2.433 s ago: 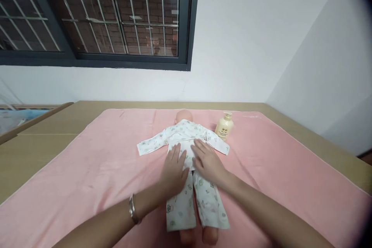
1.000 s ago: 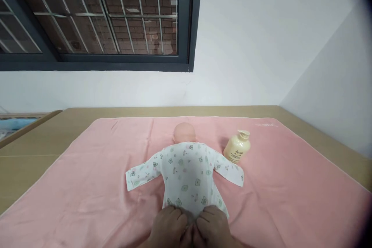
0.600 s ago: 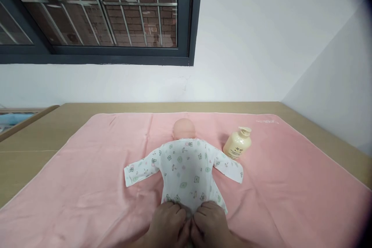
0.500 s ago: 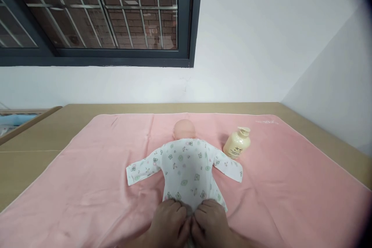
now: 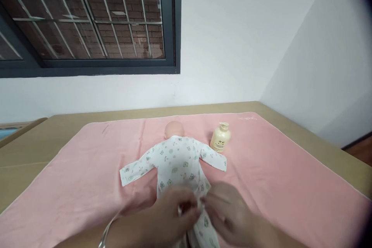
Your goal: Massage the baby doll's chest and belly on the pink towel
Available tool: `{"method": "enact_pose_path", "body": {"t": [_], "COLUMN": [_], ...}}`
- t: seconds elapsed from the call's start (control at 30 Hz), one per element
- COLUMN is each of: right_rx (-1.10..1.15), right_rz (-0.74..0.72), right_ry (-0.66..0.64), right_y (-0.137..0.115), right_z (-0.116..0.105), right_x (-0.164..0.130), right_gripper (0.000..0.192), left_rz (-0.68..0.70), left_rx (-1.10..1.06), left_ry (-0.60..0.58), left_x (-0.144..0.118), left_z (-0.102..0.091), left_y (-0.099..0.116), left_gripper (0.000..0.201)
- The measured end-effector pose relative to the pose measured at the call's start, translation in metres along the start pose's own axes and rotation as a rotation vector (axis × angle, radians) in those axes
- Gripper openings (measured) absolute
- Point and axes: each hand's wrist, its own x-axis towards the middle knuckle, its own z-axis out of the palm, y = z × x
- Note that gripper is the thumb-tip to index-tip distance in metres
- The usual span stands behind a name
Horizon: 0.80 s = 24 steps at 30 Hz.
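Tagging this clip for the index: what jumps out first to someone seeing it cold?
A baby doll in a white printed suit lies in the middle of a pink towel, head toward the wall. The left hand and right hand, blurred, meet at the suit's lower edge. A cream pump bottle stands by the doll's sleeve.

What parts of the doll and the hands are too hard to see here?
Head view:
- Baby doll in white printed romper: legs hidden behind both hands and cut by the bottom edge; face turned away.
- Left hand and right hand: motion-blurred, so the grip is unclear.
- Cream pump bottle: label too small to read.
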Motion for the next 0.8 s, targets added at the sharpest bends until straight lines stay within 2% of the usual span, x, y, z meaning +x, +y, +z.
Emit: {"method": "enact_pose_path", "body": {"t": [0.03,0.07,0.13,0.17,0.2,0.23,0.33,0.43,0.53,0.67,0.8], "right_rx": [-0.065,-0.137,-0.334,-0.431,-0.504,-0.554,-0.664,-0.751,-0.817,-0.883,-0.853], "right_rz": [0.019,0.057,0.269,0.348,0.402,0.441,0.550,0.669,0.731,0.718,0.752], "right_ry": [0.087,0.208,0.436,0.493,0.488,0.443,0.218,0.093,0.030,-0.022,-0.070], "right_y": [0.011,0.024,0.059,0.077,0.093,0.108,0.131,0.133,0.133,0.133,0.126], "right_z": [-0.013,-0.024,-0.039,-0.044,-0.047,-0.047,-0.041,-0.028,-0.018,-0.016,-0.027], "right_x": [0.008,0.016,0.033,0.041,0.049,0.056,0.072,0.079,0.078,0.078,0.084], "right_gripper": [0.022,0.024,0.026,0.029,0.033,0.038,0.046,0.049,0.050,0.047,0.046], "left_rz": [-0.037,-0.060,-0.156,-0.195,-0.239,-0.369,-0.414,-0.387,-0.360,-0.330,-0.370], "left_rx": [-0.136,-0.303,-0.753,-0.830,-0.900,-1.105,-1.229,-1.316,-1.393,-1.445,-1.471], "left_ry": [0.036,0.138,0.245,0.271,0.292,0.348,0.373,0.334,0.305,0.294,0.224], "left_x": [0.020,0.044,0.100,0.129,0.156,0.180,0.231,0.250,0.253,0.246,0.223], "left_z": [-0.004,-0.008,-0.013,-0.014,-0.015,-0.016,-0.016,-0.009,0.002,0.011,0.006], "left_y": [0.009,0.014,0.017,0.016,0.014,0.013,0.012,0.013,0.011,0.005,0.001], "left_gripper": [0.019,0.020,0.015,0.019,0.026,0.030,0.046,0.055,0.060,0.057,0.058]}}
